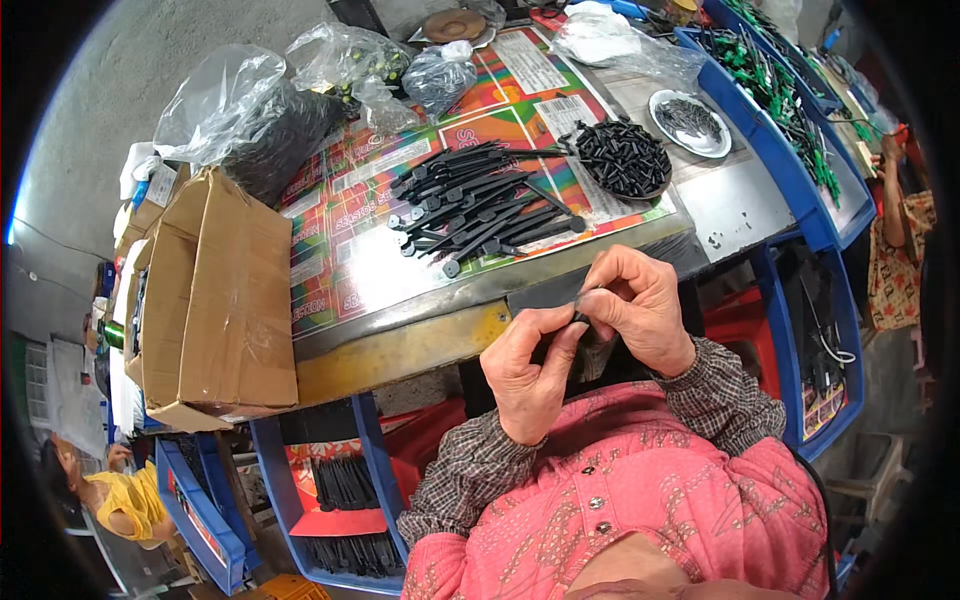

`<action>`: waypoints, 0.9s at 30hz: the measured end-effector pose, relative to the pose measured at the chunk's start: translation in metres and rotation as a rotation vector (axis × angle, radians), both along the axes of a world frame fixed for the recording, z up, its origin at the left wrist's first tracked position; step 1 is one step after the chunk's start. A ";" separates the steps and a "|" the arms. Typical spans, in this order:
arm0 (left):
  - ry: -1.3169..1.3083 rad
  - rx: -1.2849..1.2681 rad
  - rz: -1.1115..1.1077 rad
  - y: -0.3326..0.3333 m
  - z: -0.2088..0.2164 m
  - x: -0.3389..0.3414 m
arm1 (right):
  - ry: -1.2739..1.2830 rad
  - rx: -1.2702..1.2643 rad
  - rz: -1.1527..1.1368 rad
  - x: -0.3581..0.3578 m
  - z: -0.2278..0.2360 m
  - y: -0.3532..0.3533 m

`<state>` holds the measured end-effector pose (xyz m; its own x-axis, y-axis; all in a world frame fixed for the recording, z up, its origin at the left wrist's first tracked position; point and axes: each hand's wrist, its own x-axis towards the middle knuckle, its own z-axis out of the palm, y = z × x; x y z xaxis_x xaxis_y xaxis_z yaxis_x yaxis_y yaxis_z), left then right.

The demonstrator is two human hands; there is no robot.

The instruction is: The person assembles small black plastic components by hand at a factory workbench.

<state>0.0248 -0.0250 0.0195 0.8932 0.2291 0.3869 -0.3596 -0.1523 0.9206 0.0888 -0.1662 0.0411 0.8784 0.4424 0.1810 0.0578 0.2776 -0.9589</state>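
Observation:
Both hands meet in front of my chest, just off the table's front edge. My left hand (532, 368) pinches a small black piece (580, 318) between thumb and fingertips; most of it is hidden. My right hand (640, 308) is closed in a pinch against the same spot, and whatever lies in its fingertips is too small to make out. Beyond my hands, a pile of long black plastic strips with round ends (475, 205) lies on the table. Right of it stands a round bowl of short black cylinders (622, 158). A white dish (690, 122) holds thin metal pins.
An open cardboard box (240, 300) stands at the table's left end. Behind it are clear plastic bags (235, 110) of dark parts. Blue trays (820, 215) with green and black parts line the right; blue crates (275, 470) sit below. Other people are at both sides.

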 end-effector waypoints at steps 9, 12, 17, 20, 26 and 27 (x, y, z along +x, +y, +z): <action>0.024 0.069 0.046 0.001 0.008 -0.003 | 0.011 0.005 -0.002 0.001 0.000 0.004; -0.099 0.232 0.132 0.000 0.009 0.002 | -0.012 0.022 -0.029 0.000 -0.002 0.007; -0.067 0.246 0.150 0.005 0.012 0.002 | 0.056 0.013 -0.016 0.000 0.004 0.008; -0.060 0.479 0.184 0.026 0.025 0.011 | 0.096 0.049 -0.040 0.002 0.005 0.007; -0.042 0.806 0.414 0.088 0.019 0.041 | -0.014 -0.145 -0.102 0.016 0.004 -0.012; 0.003 0.863 0.427 0.094 0.017 0.045 | -0.015 -0.141 -0.104 0.016 0.004 -0.012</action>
<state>0.0696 0.0687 0.0367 0.8016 0.1729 0.5724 -0.1145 -0.8952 0.4307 0.1051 -0.1784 0.0452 0.9182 0.3717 0.1372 0.0941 0.1319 -0.9868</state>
